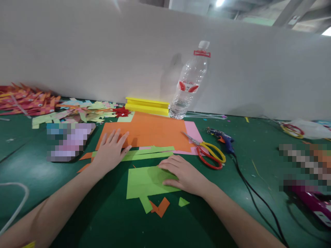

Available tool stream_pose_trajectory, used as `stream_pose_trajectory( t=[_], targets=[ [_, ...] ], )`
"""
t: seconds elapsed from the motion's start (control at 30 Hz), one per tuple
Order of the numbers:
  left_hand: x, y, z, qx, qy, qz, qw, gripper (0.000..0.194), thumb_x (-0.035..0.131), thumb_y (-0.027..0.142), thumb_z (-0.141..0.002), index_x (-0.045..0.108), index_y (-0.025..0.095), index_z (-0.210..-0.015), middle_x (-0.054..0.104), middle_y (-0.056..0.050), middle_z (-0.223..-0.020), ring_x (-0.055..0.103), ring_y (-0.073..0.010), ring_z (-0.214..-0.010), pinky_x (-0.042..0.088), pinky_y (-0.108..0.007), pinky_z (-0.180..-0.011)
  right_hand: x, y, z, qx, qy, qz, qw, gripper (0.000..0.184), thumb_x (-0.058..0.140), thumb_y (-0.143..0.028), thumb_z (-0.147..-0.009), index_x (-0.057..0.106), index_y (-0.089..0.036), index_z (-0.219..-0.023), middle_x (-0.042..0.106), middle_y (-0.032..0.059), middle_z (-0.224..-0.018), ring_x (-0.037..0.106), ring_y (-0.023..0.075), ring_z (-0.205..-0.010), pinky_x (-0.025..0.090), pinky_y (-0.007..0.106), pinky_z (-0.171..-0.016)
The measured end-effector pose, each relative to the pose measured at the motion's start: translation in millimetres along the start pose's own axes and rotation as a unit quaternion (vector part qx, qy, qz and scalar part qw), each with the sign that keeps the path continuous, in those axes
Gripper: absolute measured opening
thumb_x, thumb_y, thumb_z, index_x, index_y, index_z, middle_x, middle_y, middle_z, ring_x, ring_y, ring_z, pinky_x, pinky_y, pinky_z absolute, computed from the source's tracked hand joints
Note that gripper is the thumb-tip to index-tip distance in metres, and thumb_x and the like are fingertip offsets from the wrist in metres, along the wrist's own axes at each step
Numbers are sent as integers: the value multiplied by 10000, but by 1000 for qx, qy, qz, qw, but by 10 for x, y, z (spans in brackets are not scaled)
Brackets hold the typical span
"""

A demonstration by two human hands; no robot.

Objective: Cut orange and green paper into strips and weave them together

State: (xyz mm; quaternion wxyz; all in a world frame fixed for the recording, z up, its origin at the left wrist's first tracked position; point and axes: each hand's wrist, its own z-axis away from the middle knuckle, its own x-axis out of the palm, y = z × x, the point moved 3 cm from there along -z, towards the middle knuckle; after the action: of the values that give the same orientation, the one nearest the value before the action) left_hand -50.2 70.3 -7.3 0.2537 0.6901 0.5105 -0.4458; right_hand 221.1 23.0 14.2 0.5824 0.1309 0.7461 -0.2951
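Lays left hand point(110, 150) on orange paper sheet point(155, 130), fingers spread wide; rests right hand point(184, 175), thumb apart from fingers, on green paper sheet point(144, 179) in front of orange paper sheet; grips nothing.

The person's bare left hand point(110, 151) has slender, slightly tapering fingers and a narrow thumb point(126, 152). The bare right hand point(184, 174) looks similarly slim, with a smooth, rounded back. Both wrists are bare and narrow. The smooth left forearm point(62, 196) and right forearm point(232, 210) are uncovered as far as they show, each widening toward the elbow. Whether the small bright-yellow patch point(29, 245) at the lower left edge is clothing cannot be told.
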Motion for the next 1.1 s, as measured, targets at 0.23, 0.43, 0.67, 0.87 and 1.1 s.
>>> stream_pose_trajectory(
  t=[0.23, 0.43, 0.67, 0.87, 1.1],
  targets=[
    [0, -20, -3, 12, -2, -21, 1000, 472, 256, 436, -1002, 596, 139, -1140, 622, -192, -1219, 562, -357, -1159, 306, -608, -1021, -5, -27, -7, -2, -8, 17, 1000, 423, 534, -443, -909, 555, -171, -1232, 634, 99, -1205, 557, 247, -1091, 434, 430, -959],
    [-119, 17, -52, 12, 13, -17, 1000, 421, 310, 441, -986, 593, 129, -1004, 687, -134, -877, 652, -290, -871, 334, -547, -1017, -14, -46, -11, 3, -7, 15, 1000, 411, 511, -443, -920, 556, -183, -1235, 636, 89, -1211, 554, 245, -1091, 429, 433, -965],
    [95, -44, 1, -8, -11, -3, 1000, 487, 321, 452, -984, 487, 81, -1253, 622, -224, -1211, 582, -344, -1142, 377, -540, -996, -8, -52, -2, 5, -14, 11, 1000, 423, 511, -441, -921, 553, -168, -1242, 628, 96, -1220, 544, 245, -1101, 425, 430, -969],
    [-148, 17, -58, 22, -16, -44, 999, 352, 382, 343, -981, 621, 96, -1058, 715, -141, -885, 685, -287, -813, 330, -537, -1033, -14, -44, 3, 6, -11, 11, 1000, 423, 514, -441, -918, 559, -164, -1236, 629, 104, -1214, 544, 241, -1102, 422, 441, -978],
    [-235, 115, -76, 110, -22, -92, 989, 370, 312, 11, -864, 639, 157, -774, 632, -58, -615, 622, -223, -574, 374, -516, -995, -4, -59, -11, 9, -13, 15, 1000, 414, 518, -435, -918, 553, -170, -1234, 623, 94, -1221, 536, 247, -1110, 427, 442, -977]
  ],
)
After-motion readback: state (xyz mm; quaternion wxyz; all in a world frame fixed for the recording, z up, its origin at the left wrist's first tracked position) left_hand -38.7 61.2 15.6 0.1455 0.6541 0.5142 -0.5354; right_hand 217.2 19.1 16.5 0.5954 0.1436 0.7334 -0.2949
